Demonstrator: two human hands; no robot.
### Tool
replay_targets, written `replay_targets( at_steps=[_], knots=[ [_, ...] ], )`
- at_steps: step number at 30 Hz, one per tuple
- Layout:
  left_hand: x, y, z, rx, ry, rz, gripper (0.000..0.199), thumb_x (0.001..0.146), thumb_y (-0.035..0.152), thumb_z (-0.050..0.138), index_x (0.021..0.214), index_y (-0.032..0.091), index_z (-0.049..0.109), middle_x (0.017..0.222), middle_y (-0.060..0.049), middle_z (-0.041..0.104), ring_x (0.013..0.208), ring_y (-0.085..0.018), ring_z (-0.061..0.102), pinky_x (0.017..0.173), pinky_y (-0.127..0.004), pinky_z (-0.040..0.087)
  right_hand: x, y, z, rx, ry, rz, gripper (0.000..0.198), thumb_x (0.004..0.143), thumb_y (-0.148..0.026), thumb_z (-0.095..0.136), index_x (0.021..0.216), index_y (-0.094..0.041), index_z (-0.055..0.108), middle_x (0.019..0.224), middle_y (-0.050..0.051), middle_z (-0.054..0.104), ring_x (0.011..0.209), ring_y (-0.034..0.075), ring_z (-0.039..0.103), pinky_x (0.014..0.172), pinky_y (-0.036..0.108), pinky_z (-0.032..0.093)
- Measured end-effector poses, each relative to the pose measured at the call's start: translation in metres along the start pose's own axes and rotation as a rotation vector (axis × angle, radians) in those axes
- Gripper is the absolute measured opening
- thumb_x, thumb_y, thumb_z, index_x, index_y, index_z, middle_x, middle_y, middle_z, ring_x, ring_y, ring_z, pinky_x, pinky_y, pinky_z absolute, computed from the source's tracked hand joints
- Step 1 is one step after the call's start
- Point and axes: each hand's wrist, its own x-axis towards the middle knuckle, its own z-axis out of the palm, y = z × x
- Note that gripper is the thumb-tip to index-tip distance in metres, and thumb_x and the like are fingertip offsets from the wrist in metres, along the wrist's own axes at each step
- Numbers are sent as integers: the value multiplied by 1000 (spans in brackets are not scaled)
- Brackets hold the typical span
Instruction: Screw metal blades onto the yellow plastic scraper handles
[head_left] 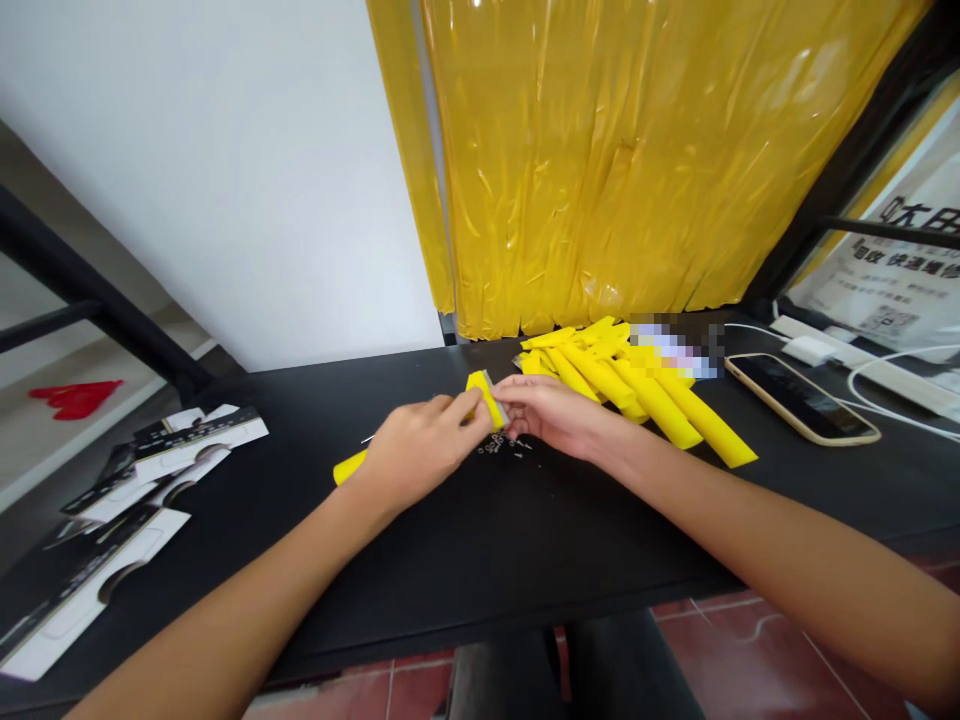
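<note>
My left hand [420,445] is closed around a long yellow scraper-like tool [484,395] with a grey metal edge at its head. Its rounded handle end pokes out behind the wrist, near the tabletop. My right hand [551,410] pinches at the grey edge of that head, its fingertips partly hidden. Just below the fingers, small metal screws and rings [495,443] lie scattered on the black table [480,560]. Beyond my right hand is a heap of similar yellow handles [600,370].
Black-and-white cardboard sleeves [150,490] are piled at the left. To the right lie a phone [802,398], a power strip [862,365] and white cables. A yellow plastic curtain [600,170] and a white panel [247,180] stand behind the table.
</note>
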Motion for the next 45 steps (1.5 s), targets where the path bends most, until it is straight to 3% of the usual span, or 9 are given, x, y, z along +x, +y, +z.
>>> replay_targets(
  at_steps=[4, 7, 10, 13, 20, 28, 36, 41, 45],
  knots=[
    [0, -21, -8, -309, 215, -255, 14, 93, 29, 59, 101, 24, 70, 121, -6, 72, 103, -25, 68, 82, -30, 51, 0, -10, -11, -374, 83, -241, 15, 89, -35, 62, 85, -20, 62, 72, 0, 65, 58, 12, 54, 53, 25, 42],
    [5, -33, -8, -659, 422, -513, 14, 85, 32, 70, 93, 20, 70, 95, -6, 75, 83, -23, 72, 68, -27, 55, -5, -19, -24, -883, 13, -421, 14, 86, -34, 67, 80, -21, 68, 71, -1, 65, 63, 12, 55, 58, 26, 40],
    [11, -39, -2, -1105, 453, -659, 18, 80, 33, 74, 84, 18, 64, 85, -5, 73, 67, -21, 73, 54, -27, 57, -13, -26, -32, -1177, -168, -406, 15, 85, -32, 67, 77, -22, 72, 64, -3, 64, 58, 11, 52, 55, 26, 35],
    [14, -46, 5, -1388, 447, -778, 23, 76, 29, 78, 83, 18, 59, 80, -5, 72, 66, -23, 74, 51, -28, 58, -16, -27, -29, -1264, -115, -520, 15, 88, -29, 63, 81, -22, 74, 71, -1, 67, 63, 12, 54, 61, 27, 37],
    [12, -76, 6, -1503, 680, -878, 23, 73, 22, 77, 82, 18, 56, 95, -6, 73, 68, -19, 74, 50, -23, 57, 18, -9, -11, -1303, -88, -727, 18, 92, -25, 59, 101, -25, 75, 102, 6, 70, 99, 23, 60, 88, 36, 43],
    [12, -82, 4, -1543, 753, -844, 24, 69, 20, 77, 80, 17, 56, 90, -6, 72, 62, -20, 72, 46, -24, 56, 90, 4, 29, -1563, -281, -669, 28, 90, -34, 67, 115, -23, 72, 120, 10, 62, 109, 27, 52, 87, 37, 42],
    [11, -84, 12, -1708, 749, -938, 20, 75, 14, 71, 91, 16, 59, 87, -6, 73, 63, -20, 73, 49, -24, 57, 72, -42, -1, -1468, -173, -601, 8, 90, -22, 63, 93, -18, 70, 90, 7, 69, 82, 19, 59, 75, 32, 43],
    [14, -71, 18, -1803, 667, -1022, 22, 79, 10, 65, 100, 14, 59, 89, -8, 73, 63, -19, 73, 49, -24, 57, 16, -71, -40, -889, 190, -593, 24, 81, -41, 76, 82, -19, 65, 67, -2, 56, 60, 12, 47, 57, 28, 36],
    [15, -57, 25, -1826, 552, -992, 17, 81, 12, 66, 96, 14, 59, 90, -10, 73, 63, -19, 72, 49, -24, 58, -12, -59, -48, -495, 211, -550, 31, 85, -49, 70, 85, -22, 56, 65, -6, 47, 49, 8, 30, 45, 24, 22]
  ],
)
